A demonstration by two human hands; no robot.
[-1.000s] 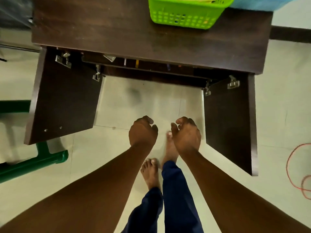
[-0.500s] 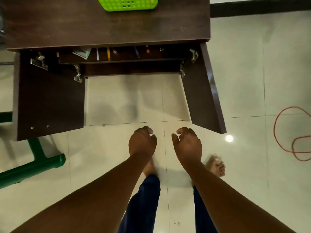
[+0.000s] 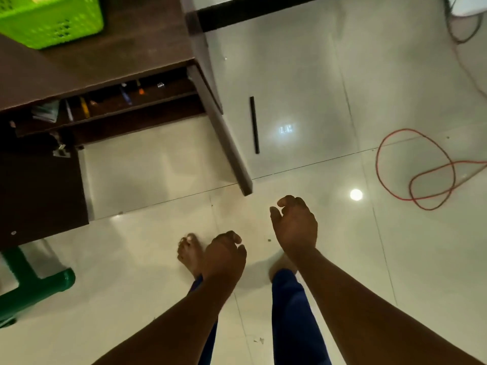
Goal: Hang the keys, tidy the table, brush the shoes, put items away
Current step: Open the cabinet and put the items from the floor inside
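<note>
Head view, looking down past both forearms at a glossy pale tiled floor. The dark brown wooden table fills the upper left of the field and serves as the landmark. A bright green perforated plastic basket stands on the tabletop near its far left part. Beneath the top, an open shelf holds small blurred items, among them a yellow stick-shaped object and a blue pen-like object; what they are cannot be told. The table's right side panel runs down toward the hands. To the right of that panel a thin black rod lies on the floor, and farther right a looped red cable. Below the table's left side stands a green tubular frame.

The left hand and right hand hover over the floor below the table, apart from each other, fingers loosely curled, holding nothing. Two bare feet and dark blue trouser legs show beneath them.
</note>
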